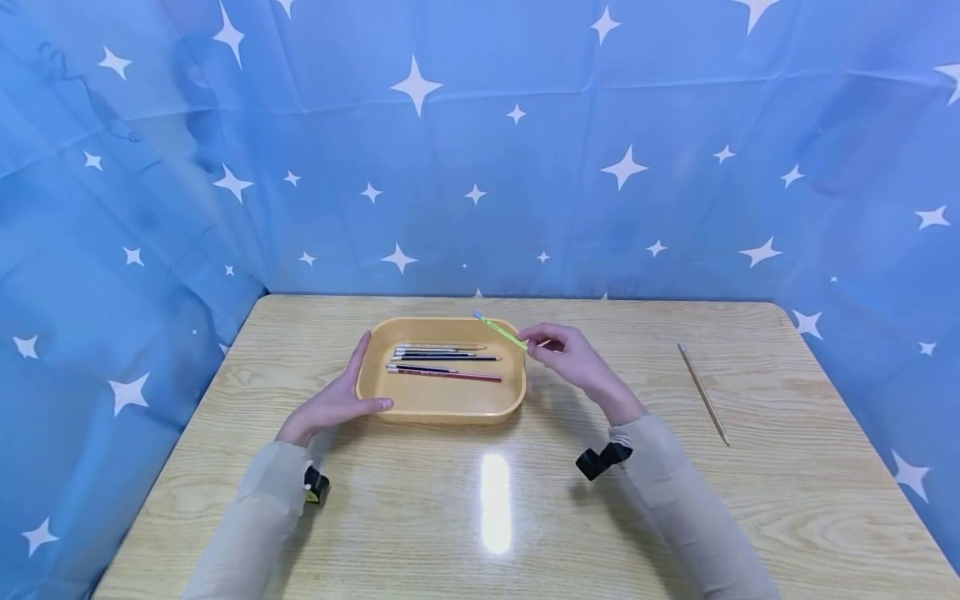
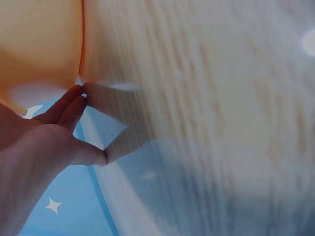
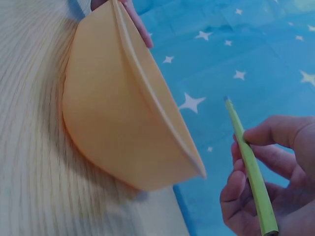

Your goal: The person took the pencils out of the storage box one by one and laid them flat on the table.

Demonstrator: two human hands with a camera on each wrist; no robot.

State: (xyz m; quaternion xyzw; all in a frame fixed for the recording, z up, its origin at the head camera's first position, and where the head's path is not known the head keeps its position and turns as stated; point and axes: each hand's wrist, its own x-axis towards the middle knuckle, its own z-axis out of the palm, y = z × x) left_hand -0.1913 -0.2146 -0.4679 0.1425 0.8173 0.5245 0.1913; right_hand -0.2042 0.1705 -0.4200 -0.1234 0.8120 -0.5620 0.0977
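A shallow yellow-orange tray (image 1: 442,400) stands on the table, with several pencils (image 1: 447,358) lying lengthwise inside it. My left hand (image 1: 336,402) rests against the tray's left end, fingers straight and spread, thumb at the front rim. In the left wrist view, that hand (image 2: 51,140) shows beside the tray's wall (image 2: 42,44). Over the tray's right end, my right hand (image 1: 568,354) pinches a light green pencil (image 1: 501,332) between thumb and fingers. The right wrist view shows this green pencil (image 3: 251,167) tilted and apart from the tray (image 3: 113,98).
One gold-brown pencil (image 1: 703,393) lies by itself on the wooden table (image 1: 420,517), to the right of my right hand. A blue curtain with white stars (image 1: 510,167) hangs behind the table and along both sides.
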